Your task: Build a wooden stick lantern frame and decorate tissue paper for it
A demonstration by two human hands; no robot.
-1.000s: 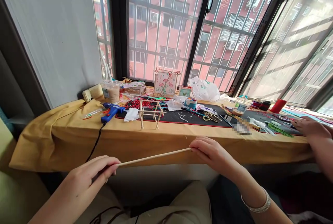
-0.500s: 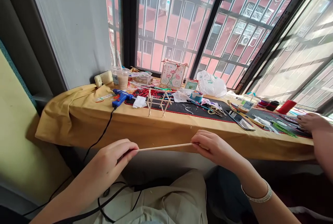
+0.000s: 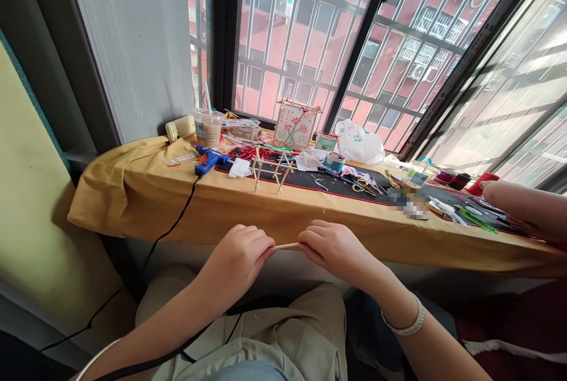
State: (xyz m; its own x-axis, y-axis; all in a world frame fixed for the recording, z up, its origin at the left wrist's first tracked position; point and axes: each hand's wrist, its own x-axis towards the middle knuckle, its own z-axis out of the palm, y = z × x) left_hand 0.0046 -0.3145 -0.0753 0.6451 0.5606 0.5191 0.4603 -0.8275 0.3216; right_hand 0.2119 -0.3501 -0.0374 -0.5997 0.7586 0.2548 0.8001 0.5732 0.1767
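Between my two hands runs a thin pale wooden stick (image 3: pixel 287 246), with only a short stretch of it showing. My left hand (image 3: pixel 243 260) is closed around its left part. Fingers of my right hand (image 3: pixel 332 246) pinch the right part, close to the left hand. Both hands are in front of the cloth-covered ledge, above my lap. Beyond them, near the ledge's front edge, stands a small frame of wooden sticks (image 3: pixel 271 169). To its left lies a blue glue gun (image 3: pixel 209 159), beside a crumpled white tissue (image 3: pixel 240 168).
A cup with a straw (image 3: pixel 208 128) stands at the back left. Behind the stick frame are red cords (image 3: pixel 248 153), a flower picture (image 3: pixel 296 126) and a plastic bag (image 3: pixel 359 143). Another person's arm (image 3: pixel 531 207) reaches over the right end. The glue gun's black cable (image 3: pixel 179 221) hangs down the front.
My hands have come closer together, the left moving right and the right moving slightly left. Less of the stick shows between them. The other person's arm has shifted further into view.
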